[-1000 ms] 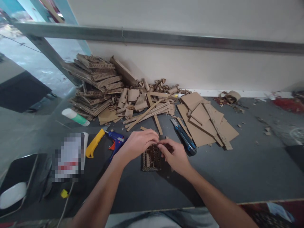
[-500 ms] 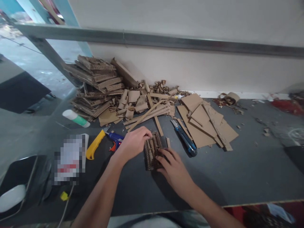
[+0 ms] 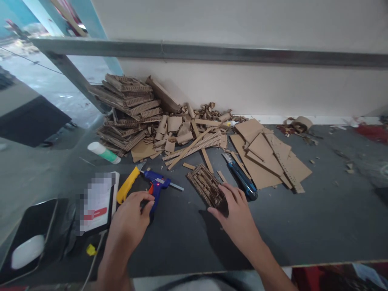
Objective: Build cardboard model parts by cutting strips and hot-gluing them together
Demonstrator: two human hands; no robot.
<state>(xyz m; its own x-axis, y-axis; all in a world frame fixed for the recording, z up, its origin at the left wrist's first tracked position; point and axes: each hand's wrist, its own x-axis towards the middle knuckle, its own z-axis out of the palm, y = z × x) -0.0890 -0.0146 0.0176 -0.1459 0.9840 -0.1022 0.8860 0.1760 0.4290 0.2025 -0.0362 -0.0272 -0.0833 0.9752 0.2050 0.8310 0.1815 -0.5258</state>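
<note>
**Right hand point(image 3: 235, 210) grips a small corrugated cardboard block point(image 3: 206, 184); left hand point(image 3: 133, 216) is at a blue glue gun point(image 3: 160, 180)**

View from above of a person's two bare hands at a dark grey worktable point(image 3: 178, 250). The cardboard block lies at the centre of the frame, set at a slant, its rows of ridged strips facing up. The right hand, just right of centre, holds its lower right end, thumb along the near edge and fingers over the far side.

Left of centre, the left hand is half curled, with a gap between thumb and index finger, right beside the glue gun's handle; whether it has closed on the handle I cannot tell. The gun lies on its side with an orange trigger, a small red light and a pale glue stick point(image 3: 178, 187) jutting from its right end. A yellow knife point(image 3: 129, 184) lies against its left end.

Right of the block is a blue utility knife point(image 3: 242, 178), and beyond that, flat cardboard sheets point(image 3: 295, 167). Loose strips point(image 3: 197, 146) and curled scraps point(image 3: 174, 124) fill the upper middle, next to a tall stack of corrugated pieces point(image 3: 127, 105) at upper left. Below the stack lies a white and green tube point(image 3: 104, 152).
</note>
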